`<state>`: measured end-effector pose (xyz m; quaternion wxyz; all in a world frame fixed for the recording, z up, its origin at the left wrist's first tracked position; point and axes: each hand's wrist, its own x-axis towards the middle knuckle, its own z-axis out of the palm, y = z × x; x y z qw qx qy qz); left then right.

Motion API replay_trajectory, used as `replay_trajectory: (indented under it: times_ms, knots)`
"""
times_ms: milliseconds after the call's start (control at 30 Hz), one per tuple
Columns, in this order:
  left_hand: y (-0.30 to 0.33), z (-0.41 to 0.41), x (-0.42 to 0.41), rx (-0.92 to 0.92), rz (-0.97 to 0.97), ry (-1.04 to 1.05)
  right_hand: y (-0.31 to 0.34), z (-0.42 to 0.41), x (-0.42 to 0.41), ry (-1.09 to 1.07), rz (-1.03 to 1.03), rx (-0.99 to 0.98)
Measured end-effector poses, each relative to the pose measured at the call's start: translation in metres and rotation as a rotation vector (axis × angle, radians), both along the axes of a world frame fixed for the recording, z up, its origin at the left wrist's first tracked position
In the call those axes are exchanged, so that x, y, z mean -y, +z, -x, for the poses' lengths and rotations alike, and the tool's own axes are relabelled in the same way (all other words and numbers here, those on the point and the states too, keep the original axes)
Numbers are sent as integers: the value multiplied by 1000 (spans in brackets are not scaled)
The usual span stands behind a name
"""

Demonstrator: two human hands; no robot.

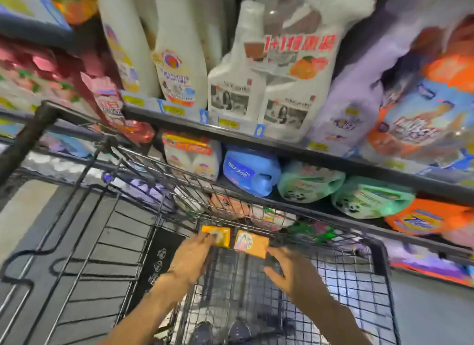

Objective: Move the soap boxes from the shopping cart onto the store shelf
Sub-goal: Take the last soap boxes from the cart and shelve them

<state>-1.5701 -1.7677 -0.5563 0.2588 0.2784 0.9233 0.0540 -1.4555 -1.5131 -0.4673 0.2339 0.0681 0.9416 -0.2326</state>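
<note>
Two orange-yellow soap boxes lie side by side inside the black wire shopping cart point(120, 198), against its far wall. My left hand point(191, 258) has its fingers on the left soap box point(217, 235), gripping its near edge. My right hand point(292, 270) reaches toward the right soap box point(252, 243), fingertips touching its right corner, fingers spread. The store shelf point(282, 149) runs just beyond the cart, packed with detergent.
White bottles point(179, 62) and spray bottles point(259, 88) stand on the upper shelf, purple and orange bags point(410, 113) to the right. Blue point(250, 174) and green jugs point(307, 183) lie on the lower shelf. The cart's handle frame point(28, 139) rises at left. My shoes point(220, 332) show below.
</note>
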Motion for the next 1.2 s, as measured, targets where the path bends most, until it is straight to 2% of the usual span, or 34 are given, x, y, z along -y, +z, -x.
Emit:
replay_trajectory:
  times_ms: [67, 200, 300, 400, 633, 767, 867, 1033, 1200]
  knots:
    - [-31, 14, -6, -20, 84, 12, -28, 0, -3, -28, -16, 6]
    - [-93, 37, -10, -59, 69, 21, -79, -1, -1, -93, -18, 57]
    - [-129, 54, -13, 4, 80, 12, -106, -5, -4, -44, -88, 34]
    - [-145, 66, -14, 73, 43, 27, -126, -5, -11, -56, -50, 51]
    - [-129, 54, -15, 30, 58, 30, -129, 7, -11, -109, -78, 60]
    - [-115, 39, -8, 30, -34, -7, -134, 32, -14, -122, -121, 42]
    - [-102, 23, 4, 42, -93, -2, -147, 51, -13, -153, -184, 111]
    - [-80, -1, 19, 34, -159, 56, -166, 64, -13, -225, -64, 186]
    - [-78, -11, 29, 73, -199, 129, -175, 59, -10, -279, -31, 136]
